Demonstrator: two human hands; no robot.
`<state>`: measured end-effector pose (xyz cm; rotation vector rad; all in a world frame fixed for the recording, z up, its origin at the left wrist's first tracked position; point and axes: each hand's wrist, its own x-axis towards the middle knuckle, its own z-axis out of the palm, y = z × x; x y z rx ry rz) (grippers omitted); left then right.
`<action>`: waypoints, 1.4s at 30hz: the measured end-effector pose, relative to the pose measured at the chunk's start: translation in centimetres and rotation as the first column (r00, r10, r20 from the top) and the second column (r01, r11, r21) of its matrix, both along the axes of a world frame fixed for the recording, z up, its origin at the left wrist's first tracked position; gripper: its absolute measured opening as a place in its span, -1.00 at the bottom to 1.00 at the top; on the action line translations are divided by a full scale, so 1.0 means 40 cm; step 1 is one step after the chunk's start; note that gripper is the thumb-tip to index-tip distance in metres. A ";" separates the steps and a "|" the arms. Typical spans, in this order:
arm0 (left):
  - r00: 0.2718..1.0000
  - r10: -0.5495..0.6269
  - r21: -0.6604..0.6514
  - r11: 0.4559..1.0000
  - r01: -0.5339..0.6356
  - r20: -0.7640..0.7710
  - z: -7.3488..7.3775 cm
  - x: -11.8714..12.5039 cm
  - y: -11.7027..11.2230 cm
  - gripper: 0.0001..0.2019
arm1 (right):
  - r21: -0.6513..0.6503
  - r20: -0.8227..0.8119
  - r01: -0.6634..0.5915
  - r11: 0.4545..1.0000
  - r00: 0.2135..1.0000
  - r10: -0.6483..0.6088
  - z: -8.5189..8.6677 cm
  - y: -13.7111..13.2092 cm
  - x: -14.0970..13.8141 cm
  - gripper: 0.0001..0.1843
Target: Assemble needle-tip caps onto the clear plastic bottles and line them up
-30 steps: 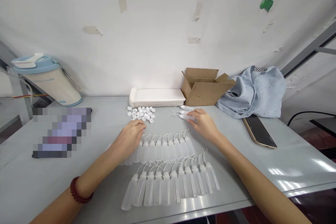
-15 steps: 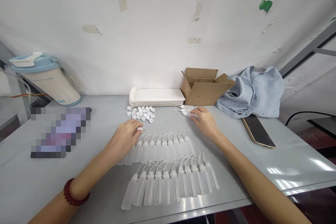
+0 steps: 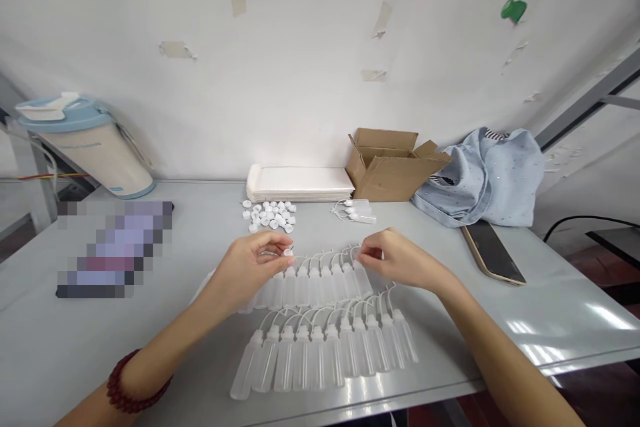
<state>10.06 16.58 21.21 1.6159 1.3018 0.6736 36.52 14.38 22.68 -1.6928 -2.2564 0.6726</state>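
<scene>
My left hand (image 3: 255,263) pinches a small white cap with a thin dark needle tip (image 3: 289,251) between thumb and fingers, just over the back row of bottles. My right hand (image 3: 393,257) is closed at the right end of that row, its fingertips at the neck of the last clear squeeze bottle (image 3: 362,280). The back row of squeeze bottles (image 3: 303,288) lies side by side, each with a thin white strap at its top; its left end is partly behind my left hand. A front row of like bottles (image 3: 317,360) lies nearer me.
Loose white caps (image 3: 273,213) lie in a pile behind the bottles. Several more bottles (image 3: 361,211) lie before an open cardboard box (image 3: 400,177). White flat packs (image 3: 300,181), a blue bag (image 3: 510,177), a phone (image 3: 493,253) and a tumbler (image 3: 100,153) stand or lie around.
My right hand has left the bottles by the box and come nearer, to the back row's right end. My left hand has moved slightly right with the cap.
</scene>
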 end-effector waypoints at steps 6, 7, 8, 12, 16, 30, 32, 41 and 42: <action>0.999 -0.023 0.073 0.997 0.027 -0.045 0.011 0.012 -0.010 -0.74 | -0.088 0.166 -0.044 0.995 0.984 0.058 -0.005 -0.002 0.006 -0.58; 0.999 -0.023 0.069 0.997 0.026 -0.042 0.012 0.012 -0.011 -0.74 | -0.106 0.177 -0.054 0.993 0.982 0.072 -0.006 -0.001 0.006 -0.57; 0.999 -0.023 0.061 0.998 0.026 -0.037 0.012 0.012 -0.012 -0.73 | -0.120 0.184 -0.060 0.991 0.979 0.081 -0.006 -0.002 0.007 -0.56; 1.000 -0.022 0.030 0.999 0.022 -0.007 0.008 0.008 -0.014 -0.72 | -0.198 0.171 -0.061 0.978 0.981 0.096 -0.010 -0.001 0.010 -0.55; 0.998 -0.041 0.003 0.999 0.041 0.043 0.001 0.008 -0.016 -0.73 | -0.214 0.146 -0.061 0.975 0.985 0.094 -0.018 0.004 0.014 -0.57; 0.955 -0.149 -0.157 0.969 0.193 0.256 0.004 0.028 -0.038 -0.80 | -0.352 -0.707 -0.281 0.893 0.705 -0.057 0.009 -0.023 -0.033 -0.84; 0.943 -0.155 -0.172 0.962 0.212 0.294 0.007 0.032 -0.046 -0.80 | -0.399 -0.730 -0.323 0.858 0.678 -0.085 -0.007 -0.026 -0.046 -0.87; 0.927 -0.172 -0.113 0.969 0.220 0.334 0.020 0.038 -0.061 -0.86 | -0.457 -0.725 -0.315 0.832 0.674 -0.143 -0.040 -0.029 -0.077 -0.84; 0.928 -0.173 -0.096 0.972 0.215 0.329 0.020 0.039 -0.061 -0.88 | -0.458 -0.725 -0.308 0.834 0.672 -0.151 -0.039 -0.030 -0.080 -0.82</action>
